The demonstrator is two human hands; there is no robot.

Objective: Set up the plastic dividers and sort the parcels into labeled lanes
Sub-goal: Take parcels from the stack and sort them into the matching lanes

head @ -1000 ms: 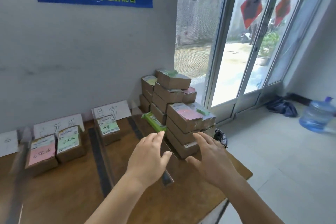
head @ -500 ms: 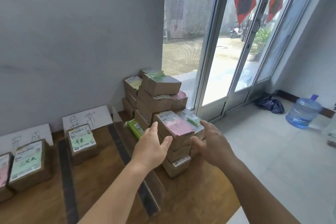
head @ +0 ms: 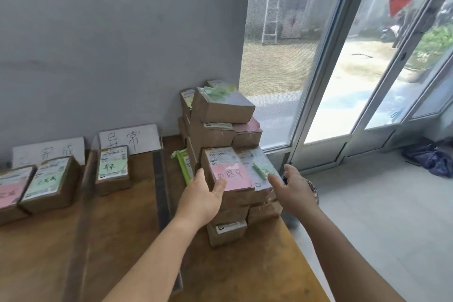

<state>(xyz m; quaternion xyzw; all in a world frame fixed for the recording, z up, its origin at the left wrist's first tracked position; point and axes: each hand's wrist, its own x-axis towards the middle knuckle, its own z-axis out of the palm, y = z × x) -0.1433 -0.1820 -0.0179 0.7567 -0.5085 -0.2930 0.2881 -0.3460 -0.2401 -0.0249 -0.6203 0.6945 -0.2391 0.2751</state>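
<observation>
Both grips are spread, fingers straight: the left hand (head: pixel 202 195) presses its thumb and palm against the pink-labelled parcel (head: pixel 229 174) at frame centre, atop the front stack on the desk (head: pixel 137 225); the right hand (head: pixel 293 186) hovers just right of it, holding nothing.

Left hand (head: pixel 201 197) touches the pink-labelled parcel (head: pixel 229 174) atop the stack; right hand (head: pixel 293 189) open beside it.
</observation>
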